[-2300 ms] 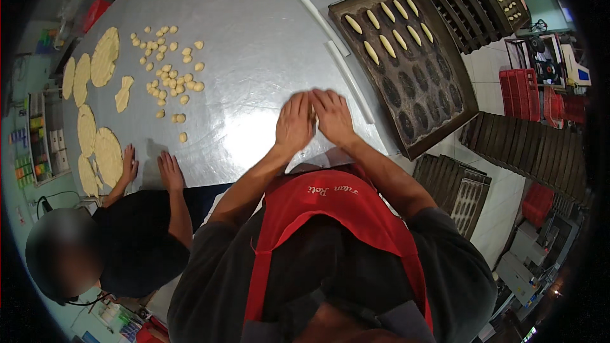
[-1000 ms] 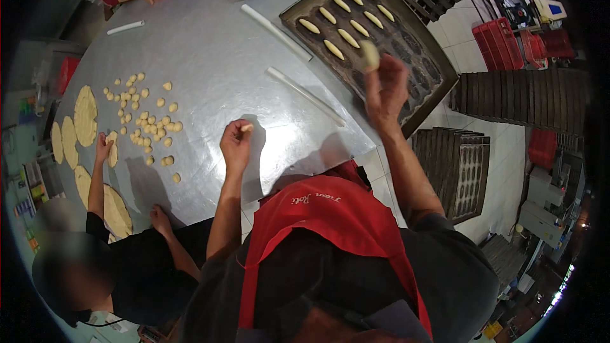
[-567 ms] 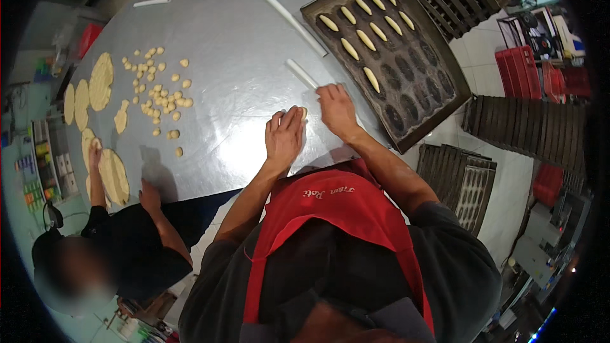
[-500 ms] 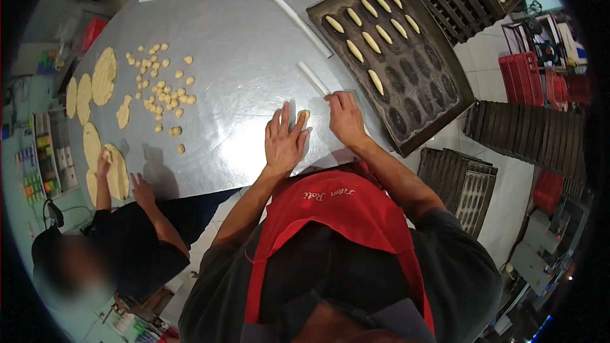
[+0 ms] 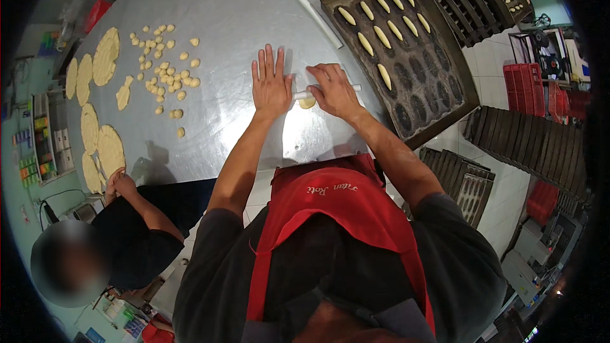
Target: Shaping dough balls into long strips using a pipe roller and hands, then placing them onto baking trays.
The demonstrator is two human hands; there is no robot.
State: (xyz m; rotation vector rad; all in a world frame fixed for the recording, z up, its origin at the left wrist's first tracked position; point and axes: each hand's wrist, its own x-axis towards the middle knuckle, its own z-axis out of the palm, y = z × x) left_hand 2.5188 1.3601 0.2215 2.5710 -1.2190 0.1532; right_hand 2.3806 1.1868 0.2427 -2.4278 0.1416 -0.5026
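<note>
My left hand (image 5: 272, 86) lies flat on the metal table, its fingers stretched forward and its thumb side at the left end of a white rolling pin (image 5: 301, 95). Over the same pin rests my right hand (image 5: 333, 91), palm down, fingers extended and not wrapped round it. A small flattened piece of dough (image 5: 307, 103) shows just below the pin, between both hands; the pin covers part of it. To the right stands a dark moulded baking tray (image 5: 438, 124) with several long dough pieces (image 5: 384, 76) in its hollows.
Many small dough balls (image 5: 170, 79) lie left of my hands. Flat dough sheets (image 5: 111, 146) line the table's left edge, where a co-worker's hands (image 5: 117, 184) are. Another white rod (image 5: 312, 14) lies by the tray. Stacked trays (image 5: 524, 140) stand at the right.
The rolling pin has swung crosswise onto the dough. My left hand has moved off the dough, forward and flat; my right hand has gone from gripping the pin's end to lying over it.
</note>
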